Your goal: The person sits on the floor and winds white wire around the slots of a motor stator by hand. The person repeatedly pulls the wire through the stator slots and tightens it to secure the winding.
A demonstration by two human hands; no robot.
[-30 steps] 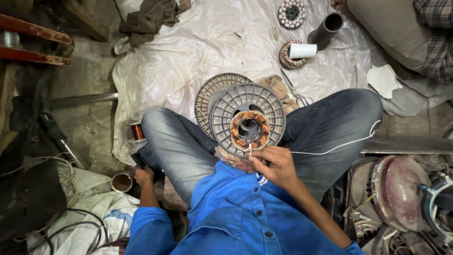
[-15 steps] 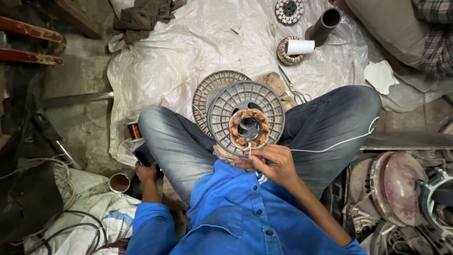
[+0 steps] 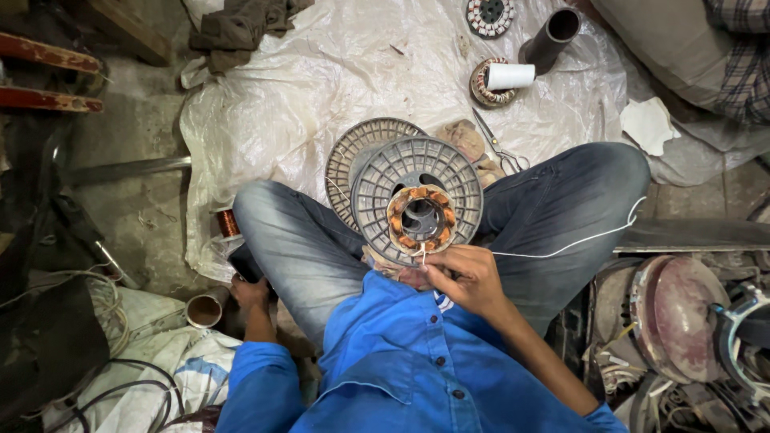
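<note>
Little has shifted: right hand (image 3: 465,277) still pinches white thread (image 3: 561,244) at copper coil (image 3: 422,218); left hand (image 3: 249,290) grips dark object (image 3: 243,263).

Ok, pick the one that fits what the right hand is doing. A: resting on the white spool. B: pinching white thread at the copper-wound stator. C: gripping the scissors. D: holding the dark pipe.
B: the right hand pinches a white thread at the lower edge of the copper-wound stator, while the scissors lie untouched on the plastic sheet.
</note>
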